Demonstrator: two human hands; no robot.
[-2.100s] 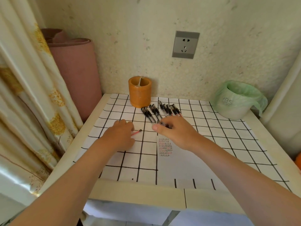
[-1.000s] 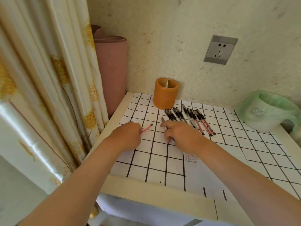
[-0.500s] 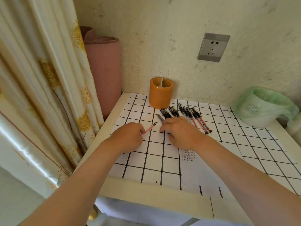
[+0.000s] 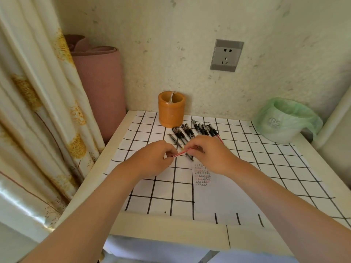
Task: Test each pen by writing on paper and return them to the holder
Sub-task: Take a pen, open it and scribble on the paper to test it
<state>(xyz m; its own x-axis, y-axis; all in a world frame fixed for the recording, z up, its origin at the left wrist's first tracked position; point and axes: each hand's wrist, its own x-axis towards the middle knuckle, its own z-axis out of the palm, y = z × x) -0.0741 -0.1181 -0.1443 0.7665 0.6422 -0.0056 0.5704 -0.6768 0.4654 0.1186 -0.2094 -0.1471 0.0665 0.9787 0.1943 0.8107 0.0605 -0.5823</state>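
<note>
Both hands pinched one slim red pen [image 4: 183, 152] between them — the left hand [image 4: 152, 161] curled round its lower end, the right hand [image 4: 210, 156] nipping its upper end between thumb and fingertips. It hung tilted just above the checked table cover [image 4: 163, 190], in front of the row of black-capped pens [image 4: 193, 130]. Whether it was a whole pen or only a bare refill could not be told. A short dark piece [image 4: 189, 157] lay just beneath it by the right fingers, and whether those fingers touched it was hidden. The orange holder [image 4: 171, 111] stood upright behind the row, near the wall, with no pen seen standing out of it. The white paper [image 4: 228, 190], carrying a small block of test scribbles, lay on the table near the right hand. A thing so thin would likely be very light, smooth and a little bendy — apt to flex or roll out of a loose pinch. The better hold therefore seemed to be close to the writing tip, thumb against two fingers, with mild pressure only. Judging by the many pens lying out, most of the testing and returning looked undone.
</note>
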